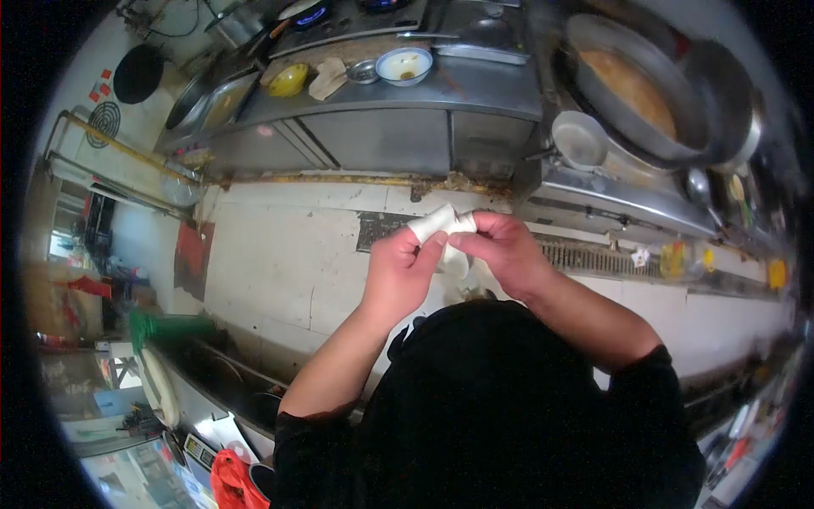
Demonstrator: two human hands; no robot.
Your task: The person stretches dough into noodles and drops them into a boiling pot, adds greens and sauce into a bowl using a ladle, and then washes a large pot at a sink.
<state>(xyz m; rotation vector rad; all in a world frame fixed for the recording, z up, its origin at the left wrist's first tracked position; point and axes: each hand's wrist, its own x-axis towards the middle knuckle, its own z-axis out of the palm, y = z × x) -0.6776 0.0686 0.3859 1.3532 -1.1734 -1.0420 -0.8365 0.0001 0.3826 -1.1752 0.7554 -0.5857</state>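
Observation:
In the middle of the head view, a soft white sheet [434, 222] is folded over and held up in front of my chest; whether it is dough, cloth or paper I cannot tell. My left hand [405, 263] pinches its left side, with the thumb on the near face and the fingers partly hidden behind. From the right, my right hand [507, 248] grips the other side between thumb and bent forefinger. Both thumbs nearly meet at the centre. A loose flap of the sheet hangs below them.
A steel counter [356, 102] ahead bears a yellow bowl [288, 80] and a white bowl [404, 66]. Behind it a gas flame [310, 15] burns. At right stand a large wok [632, 89] of brown liquid and a ladle [705, 188]. A floor drain [585, 253] crosses the tiles.

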